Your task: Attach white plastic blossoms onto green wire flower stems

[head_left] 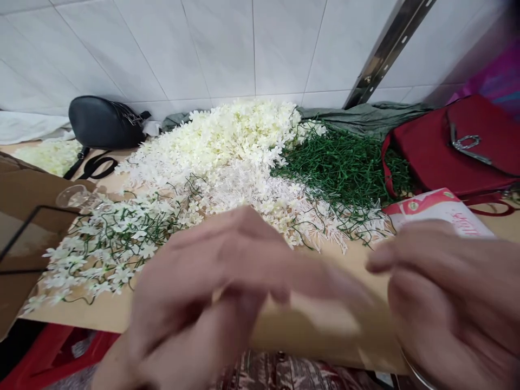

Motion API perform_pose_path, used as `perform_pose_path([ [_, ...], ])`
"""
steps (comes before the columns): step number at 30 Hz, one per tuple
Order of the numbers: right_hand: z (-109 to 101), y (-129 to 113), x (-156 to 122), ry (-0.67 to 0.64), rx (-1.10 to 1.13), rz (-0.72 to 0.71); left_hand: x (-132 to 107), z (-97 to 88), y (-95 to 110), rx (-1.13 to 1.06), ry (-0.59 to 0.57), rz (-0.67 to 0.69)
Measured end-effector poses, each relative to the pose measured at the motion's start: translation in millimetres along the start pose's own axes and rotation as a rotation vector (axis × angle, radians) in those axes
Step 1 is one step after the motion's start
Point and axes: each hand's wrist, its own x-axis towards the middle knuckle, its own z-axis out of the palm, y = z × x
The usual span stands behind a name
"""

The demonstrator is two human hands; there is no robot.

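My left hand (pixel 203 287) is in the lower middle, above the front of the table, smeared by motion. Its fingers bend over the thumb, and one finger stretches to the right. At the lower right is my right hand (pixel 450 292), also blurred, its fingers pressed toward the thumb. Whatever either hand may hold is too small or blurred to name. Just beyond my left hand lie loose white artificial petals (pixel 239 130) and fine white stamen pieces (pixel 252 187). Finished-looking white blossoms on green stems (pixel 134 233) spread to the left. Behind sits a heap of green plastic stems (pixel 337 168).
A black bag (pixel 105 122) stands at the back left, a red bag (pixel 459 146) at the right. Beside the red bag lies a pink and white packet (pixel 442 211). A cardboard box (pixel 32 216) borders the left, with a clear plastic cup (pixel 75 196) beside it. A tiled wall (pixel 227 49) rises behind.
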Motion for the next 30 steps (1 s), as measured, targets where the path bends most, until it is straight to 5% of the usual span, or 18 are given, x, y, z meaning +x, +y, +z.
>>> perform_pose_path([
  [2, 13.2, 14.0, 21.4, 0.118, -0.091, -0.124, 0.2, 4.5, -19.8, 0.107, 0.039, -0.019],
  [7, 47.2, 63.2, 28.0, -0.157, -0.211, -0.031, -26.7, 42.1, -93.5, 0.510, 0.088, -0.138],
  [11, 72.3, 93.3, 22.4, -0.278, -0.367, -0.014, -47.3, 65.6, -127.9, 0.677, 0.098, -0.116],
  [19, 90.9, 98.5, 33.4, -0.308, -0.635, -0.008, -48.7, 83.5, -131.1, 0.611, 0.042, -0.051],
  [26, 81.9, 53.3, 37.2, -0.351, -0.332, -0.144, -36.8, 94.8, -130.6, 0.336, 0.149, -0.071],
  [30, 86.2, 59.8, 50.1, -0.295, -0.133, -0.020, -40.4, 93.1, -136.5, 0.173, 0.303, -0.206],
])
